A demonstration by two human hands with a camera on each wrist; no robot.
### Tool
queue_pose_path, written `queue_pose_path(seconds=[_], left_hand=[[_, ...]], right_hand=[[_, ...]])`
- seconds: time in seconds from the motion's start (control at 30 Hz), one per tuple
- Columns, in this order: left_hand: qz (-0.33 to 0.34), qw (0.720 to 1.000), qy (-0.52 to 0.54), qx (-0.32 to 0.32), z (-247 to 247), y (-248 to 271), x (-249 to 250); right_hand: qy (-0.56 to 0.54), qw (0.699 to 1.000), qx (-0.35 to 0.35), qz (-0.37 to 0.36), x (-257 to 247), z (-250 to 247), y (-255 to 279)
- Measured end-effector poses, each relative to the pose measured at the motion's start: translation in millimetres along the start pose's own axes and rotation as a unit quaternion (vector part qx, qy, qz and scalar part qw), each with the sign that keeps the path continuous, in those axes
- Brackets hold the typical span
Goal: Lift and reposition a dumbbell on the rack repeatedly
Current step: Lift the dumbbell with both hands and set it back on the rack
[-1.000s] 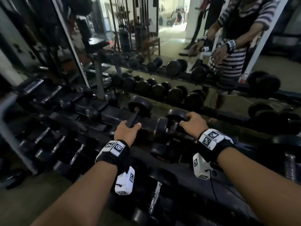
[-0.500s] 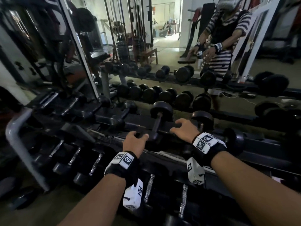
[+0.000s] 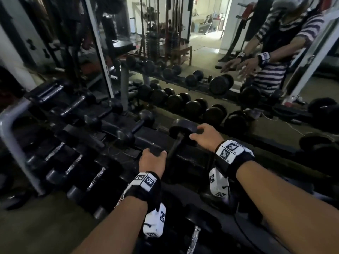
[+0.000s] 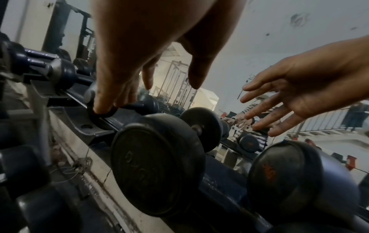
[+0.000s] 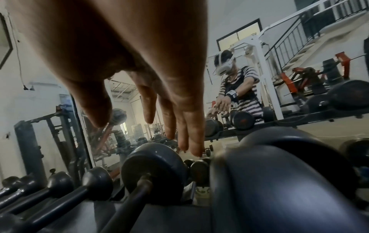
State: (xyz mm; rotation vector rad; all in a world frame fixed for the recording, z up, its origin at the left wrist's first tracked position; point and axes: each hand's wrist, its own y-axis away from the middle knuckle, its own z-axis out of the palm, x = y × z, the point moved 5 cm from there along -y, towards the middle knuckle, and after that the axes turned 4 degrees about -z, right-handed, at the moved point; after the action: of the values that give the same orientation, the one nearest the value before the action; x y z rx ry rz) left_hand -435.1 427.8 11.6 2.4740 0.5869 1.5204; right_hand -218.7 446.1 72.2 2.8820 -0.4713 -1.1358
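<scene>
A black round-headed dumbbell (image 3: 180, 129) lies across the top tier of the rack (image 3: 146, 141), its thin handle pointing toward me. My left hand (image 3: 152, 159) hovers over its near head (image 4: 157, 170). That hand's fingers (image 4: 147, 75) hang relaxed and hold nothing, with the lowest fingertips down at the rack saddle just left of the head. My right hand (image 3: 203, 136) is spread with straight fingers (image 5: 179, 126) above the far head (image 5: 153, 168), clear of it. In the left wrist view the right hand (image 4: 289, 97) floats empty.
A larger dumbbell (image 5: 279, 181) sits close on the right. Several small dumbbells (image 3: 126, 132) line the tier to the left, and chrome-handled ones (image 3: 73, 164) fill the lower tier. A wall mirror (image 3: 201, 79) behind the rack reflects a person.
My left hand gripped the dumbbell's handle a second ago. It has let go and opened. The right hand lifted off and spread. The dumbbell now rests on the rack.
</scene>
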Motion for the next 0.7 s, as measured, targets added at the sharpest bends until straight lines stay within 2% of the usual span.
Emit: queue_pose_path(seconds=[0.13,0.23,0.33,0.47,0.6,0.7], left_hand=[[-0.063,0.998,-0.007,0.028,33,-21,-2],[-0.079,0.991,-0.006,0.104,48,-26,-10],[-0.082,0.977,0.063,0.186,54,-20,-21],[-0.068,0.954,0.142,0.254,58,-17,-26],[-0.115,0.935,0.209,0.261,63,-19,-37],[-0.167,0.915,0.286,0.231,67,-21,-51]], right_hand=[[0.006,1.000,-0.024,-0.019,8,-7,-54],[0.017,0.998,-0.054,-0.040,12,-5,-94],[0.034,0.994,-0.085,-0.064,13,5,-129],[0.059,0.980,-0.149,-0.117,4,22,-160],[0.080,0.964,-0.212,-0.138,2,34,-179],[0.009,0.953,-0.288,-0.094,11,47,-183]])
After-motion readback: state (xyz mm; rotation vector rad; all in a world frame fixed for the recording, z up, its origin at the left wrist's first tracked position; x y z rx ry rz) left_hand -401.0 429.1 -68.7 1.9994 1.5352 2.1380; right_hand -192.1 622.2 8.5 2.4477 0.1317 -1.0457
